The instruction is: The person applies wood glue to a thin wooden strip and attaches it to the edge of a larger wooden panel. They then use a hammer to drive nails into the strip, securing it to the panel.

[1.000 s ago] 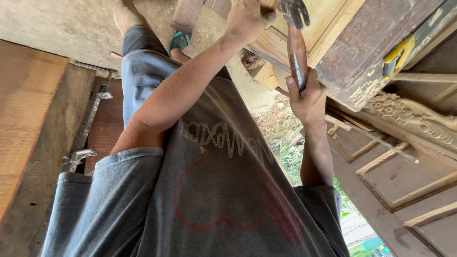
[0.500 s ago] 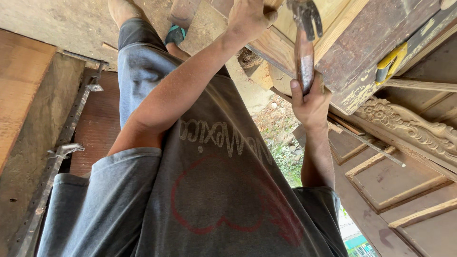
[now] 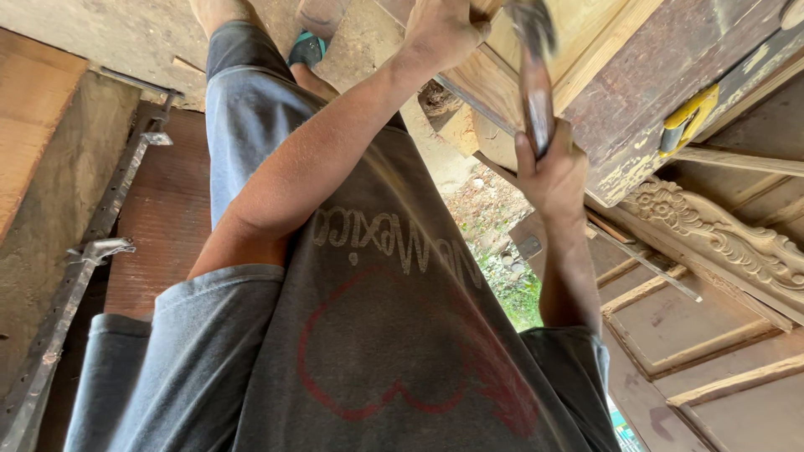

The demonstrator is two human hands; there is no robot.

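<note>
I look down my own grey T-shirt and jeans. My right hand is clenched around the handle of a hammer, whose metal head is raised near the top edge. My left hand reaches forward with its fingers closed on the edge of a light wooden frame piece; anything small inside the fist is hidden. Just right of the hammer stands a dark, worn wooden piece.
A long metal bar clamp lies along a thick plank on the left. To the right are a carved wooden rail, a panelled door and a yellow fitting. A foot in a teal sandal shows at the top.
Both hands stay at the wood with the hammer held up. The view has drifted slightly, so the clamp and plank sit a bit further left.
</note>
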